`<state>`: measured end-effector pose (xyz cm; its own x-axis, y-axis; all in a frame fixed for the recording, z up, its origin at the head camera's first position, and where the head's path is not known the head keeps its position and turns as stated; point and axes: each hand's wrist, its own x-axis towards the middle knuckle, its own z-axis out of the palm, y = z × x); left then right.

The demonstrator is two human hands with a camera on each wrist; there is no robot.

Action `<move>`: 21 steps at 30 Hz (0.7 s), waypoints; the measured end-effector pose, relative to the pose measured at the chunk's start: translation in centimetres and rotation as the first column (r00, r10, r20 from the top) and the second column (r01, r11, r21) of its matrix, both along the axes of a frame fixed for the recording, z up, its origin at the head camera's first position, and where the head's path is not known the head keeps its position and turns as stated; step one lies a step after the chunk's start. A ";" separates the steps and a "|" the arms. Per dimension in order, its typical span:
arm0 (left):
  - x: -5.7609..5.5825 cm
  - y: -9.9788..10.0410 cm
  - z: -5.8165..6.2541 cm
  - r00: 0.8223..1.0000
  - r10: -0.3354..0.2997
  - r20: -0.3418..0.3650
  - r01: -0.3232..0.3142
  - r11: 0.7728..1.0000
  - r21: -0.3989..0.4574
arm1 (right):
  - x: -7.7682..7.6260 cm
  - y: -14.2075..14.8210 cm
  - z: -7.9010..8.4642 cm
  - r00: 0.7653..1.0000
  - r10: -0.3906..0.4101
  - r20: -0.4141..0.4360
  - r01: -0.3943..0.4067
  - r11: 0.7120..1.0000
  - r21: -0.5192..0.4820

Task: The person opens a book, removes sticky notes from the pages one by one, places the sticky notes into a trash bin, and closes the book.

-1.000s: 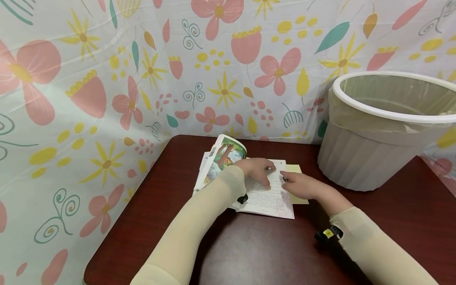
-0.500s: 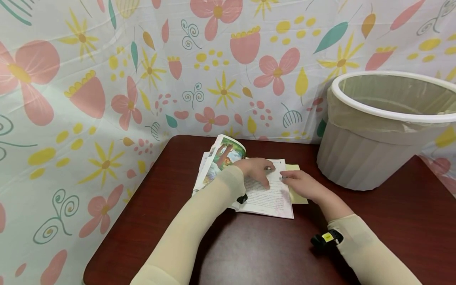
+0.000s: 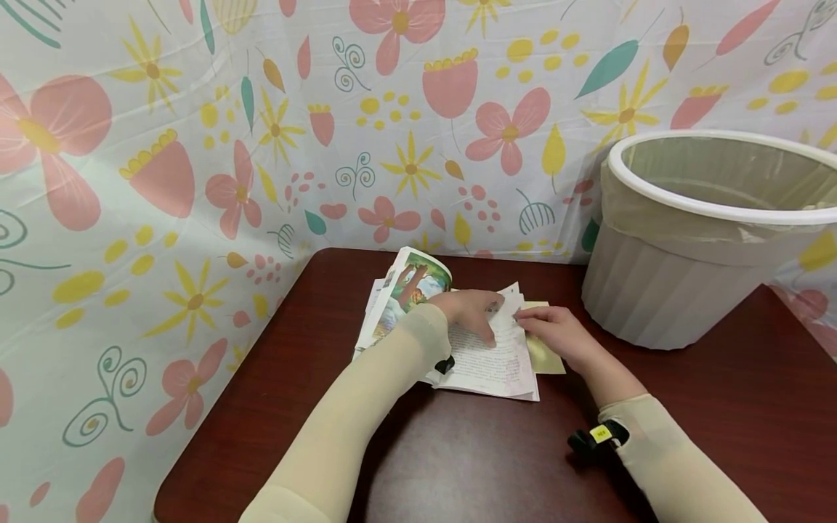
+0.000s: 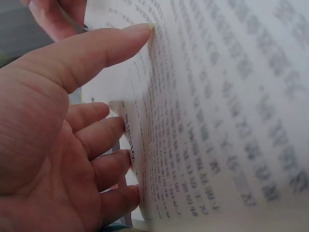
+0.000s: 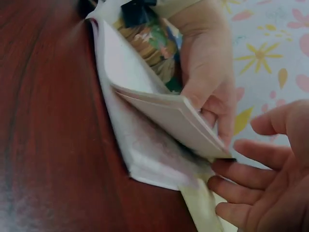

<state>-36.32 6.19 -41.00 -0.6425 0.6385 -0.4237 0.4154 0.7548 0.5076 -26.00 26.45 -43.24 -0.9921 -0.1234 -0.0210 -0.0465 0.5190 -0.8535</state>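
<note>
An open book (image 3: 487, 367) with printed text lies on the table; its left side shows a curled colour picture page (image 3: 421, 280). My left hand (image 3: 466, 311) rests on the text page, thumb and fingers spread apart. In the left wrist view, the thumb (image 4: 111, 48) touches the print and the other fingertips lie along the page's edge. My right hand (image 3: 552, 333) is at the book's right edge, where a page corner is lifted. In the right wrist view, the right hand (image 5: 270, 179) has its thumb apart from the fingers, with fingertips right at the corner of the raised pages (image 5: 169, 116).
A pale yellow sheet (image 3: 546, 352) sticks out from under the book's right side. A large bin (image 3: 654, 290) with a white rim and a clear liner stands at the right on the dark red table (image 3: 445, 457). A flower-patterned cloth (image 3: 261, 145) hangs behind.
My right hand has shifted slightly and its fingers have drawn closer together. The page's upper right corner has lifted and bent. My left hand has stayed in place.
</note>
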 end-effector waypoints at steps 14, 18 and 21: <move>0.4 -0.2 0.2 1.000 -0.009 -0.023 0.009 1.000 0.019 | 0.1 -0.5 -0.1 0.962 0.273 -0.019 -0.263 0.941 0.212; 0.4 -0.3 0.1 0.999 -0.009 -0.041 0.010 1.000 0.012 | 0.2 -0.4 0.0 0.956 0.293 -0.006 -0.285 0.933 0.221; 0.4 -0.5 -0.1 0.998 -0.010 -0.070 0.010 1.000 0.009 | 0.2 -0.3 0.1 0.955 0.297 0.001 -0.289 0.931 0.224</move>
<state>-35.97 5.65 -41.09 -0.6638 0.6489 -0.3720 0.4576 0.7457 0.4843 -25.80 26.14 -43.11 -0.9132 -0.4045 -0.0492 -0.2503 0.6520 -0.7157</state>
